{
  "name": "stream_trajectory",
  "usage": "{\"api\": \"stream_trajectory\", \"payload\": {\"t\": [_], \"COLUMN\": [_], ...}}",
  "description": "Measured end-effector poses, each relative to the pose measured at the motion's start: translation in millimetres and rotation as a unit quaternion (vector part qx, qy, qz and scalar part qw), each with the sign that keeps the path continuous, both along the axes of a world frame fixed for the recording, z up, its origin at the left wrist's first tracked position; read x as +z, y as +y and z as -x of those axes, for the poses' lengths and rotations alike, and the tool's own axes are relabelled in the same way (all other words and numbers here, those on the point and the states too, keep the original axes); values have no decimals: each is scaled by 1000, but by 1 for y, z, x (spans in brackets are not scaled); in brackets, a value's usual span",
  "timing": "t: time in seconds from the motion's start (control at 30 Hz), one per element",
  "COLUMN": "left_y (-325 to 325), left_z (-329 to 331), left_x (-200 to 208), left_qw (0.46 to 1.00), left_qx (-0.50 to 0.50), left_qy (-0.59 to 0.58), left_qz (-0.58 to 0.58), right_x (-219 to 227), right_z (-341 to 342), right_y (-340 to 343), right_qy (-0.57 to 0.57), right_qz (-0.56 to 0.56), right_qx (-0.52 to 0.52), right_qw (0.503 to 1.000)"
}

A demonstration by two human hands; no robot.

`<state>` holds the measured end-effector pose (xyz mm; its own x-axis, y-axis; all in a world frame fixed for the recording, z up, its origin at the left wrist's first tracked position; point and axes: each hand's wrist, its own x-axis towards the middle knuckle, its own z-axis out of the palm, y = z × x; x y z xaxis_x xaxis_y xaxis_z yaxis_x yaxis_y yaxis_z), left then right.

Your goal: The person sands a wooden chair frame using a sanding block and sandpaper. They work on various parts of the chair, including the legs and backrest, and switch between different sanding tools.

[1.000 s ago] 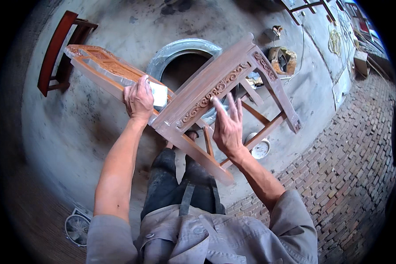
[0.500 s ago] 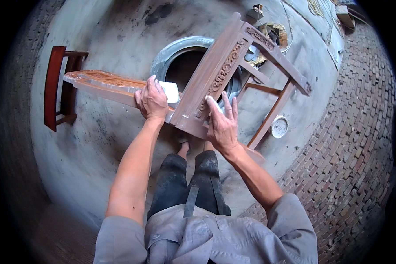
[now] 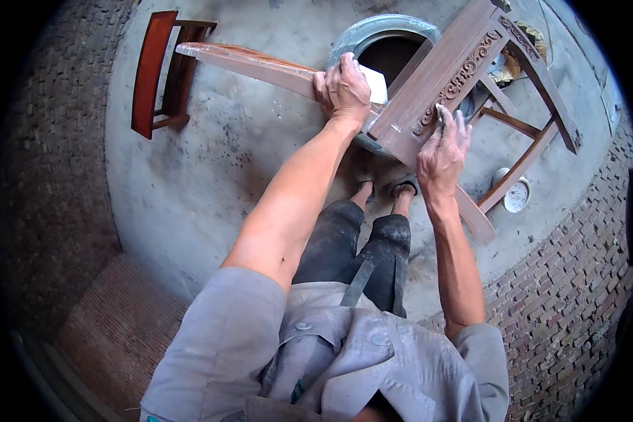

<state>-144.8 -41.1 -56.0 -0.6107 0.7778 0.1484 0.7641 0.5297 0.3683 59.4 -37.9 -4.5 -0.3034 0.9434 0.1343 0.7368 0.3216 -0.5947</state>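
Observation:
A reddish-brown wooden chair frame [image 3: 436, 77], with a carved scroll band along one panel, lies tilted in front of me. From it a long curved wooden part [image 3: 260, 69] runs out to the left. My left hand [image 3: 343, 88] is closed over this part near the panel, gripping a white folded sheet [image 3: 375, 83] whose free end shows beside the fingers. My right hand [image 3: 443, 155] is by the near end of the carved band. Its whitened fingers point away from me, slightly apart, and I see nothing held in them. Its thumb is mostly hidden.
The frame is over a pale tyre [image 3: 362, 32] on the stained concrete floor. Another small red-brown wooden piece [image 3: 153, 77] stands at far left. A round white lid or tin [image 3: 516, 195] lies at right, near the frame's legs. Brick paving [image 3: 570, 281] borders the floor.
My view has shifted, so the scene now sits higher and farther right. My right hand's fingers have drawn closer together. The left hand still grips the white sheet on the wood.

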Motion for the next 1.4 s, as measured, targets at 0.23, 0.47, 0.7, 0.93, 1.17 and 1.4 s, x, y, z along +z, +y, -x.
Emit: {"api": "stream_trajectory", "payload": {"t": [0.23,0.47,0.7,0.93,1.17,1.4], "left_y": [-8,3,2,-1,3,-1], "left_z": [13,-3,-1,5,2,2], "left_x": [-18,5,6,2,4,1], "left_qw": [999,999,999,999,998,1000], "left_qx": [-13,-7,-7,-7,-11,-14], "left_qy": [36,-17,-22,-16,-18,2], "left_qz": [-18,41,49,33,50,25], "right_x": [18,6,25,23,5,14], "right_z": [1,-8,9,17,22,19], "right_y": [-24,-23,-35,-72,-61,-79], "right_qy": [-18,7,17,8,-11,-33], "right_qz": [52,10,40,59,27,57], "right_qx": [30,18,-30,4,4,34], "right_qw": [998,1000,999,998,1000,997]}}
